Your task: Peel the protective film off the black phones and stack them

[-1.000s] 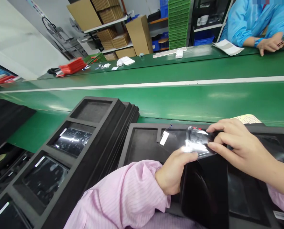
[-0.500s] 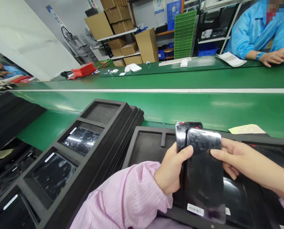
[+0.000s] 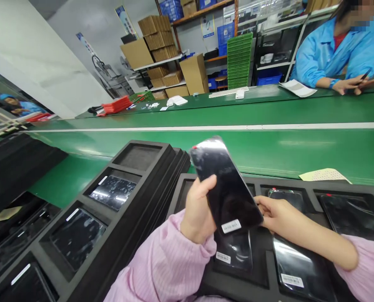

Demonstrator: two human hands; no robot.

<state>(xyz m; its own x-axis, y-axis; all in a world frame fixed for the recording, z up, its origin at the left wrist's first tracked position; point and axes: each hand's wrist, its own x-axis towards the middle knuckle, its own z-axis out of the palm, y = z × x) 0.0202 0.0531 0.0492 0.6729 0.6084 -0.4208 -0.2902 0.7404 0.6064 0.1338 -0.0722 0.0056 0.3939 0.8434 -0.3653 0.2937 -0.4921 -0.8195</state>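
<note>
The left hand (image 3: 199, 212) holds the panel (image 3: 229, 184) by its side, tilted above the tray (image 3: 270, 272), perhaps to leave its face visible. The right hand's (image 3: 279, 214) fingers are at its corner; their grip I cannot tell.

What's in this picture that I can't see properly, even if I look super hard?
In the head view:
Left hand: most fingers are hidden behind the black panel.
Right hand: the panel's edge hides some fingertips.
Panel label: print too small and blurred to read.
Yellow sheet: marks too tiny to make out.
Foam tray below the hands: partly cut off by the picture's bottom edge.
</note>
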